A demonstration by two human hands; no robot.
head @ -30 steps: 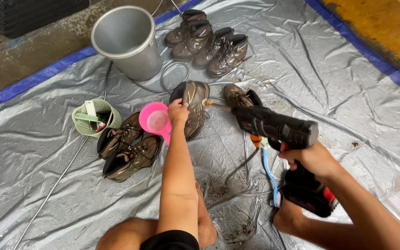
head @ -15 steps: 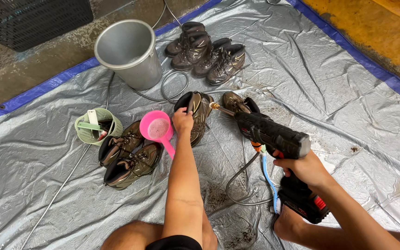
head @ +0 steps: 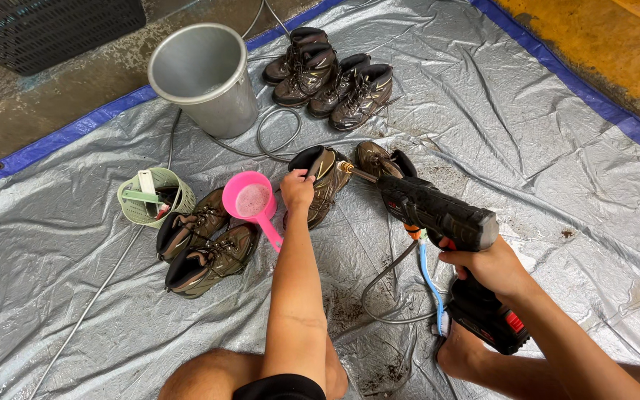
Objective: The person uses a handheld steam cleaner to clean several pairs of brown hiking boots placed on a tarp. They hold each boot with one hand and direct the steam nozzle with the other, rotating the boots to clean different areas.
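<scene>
Gripping a muddy boot [head: 325, 181] by its collar, left hand [head: 297, 190] has fingers pinched on the rim; boot lies on the grey tarp [head: 557, 148] just beside a pink scoop [head: 252, 201]. Right hand [head: 487, 265] is wrapped tight around a black spray gun [head: 438, 215], nozzle touching the boot. Metal bucket [head: 205, 74] stands behind, well apart.
</scene>
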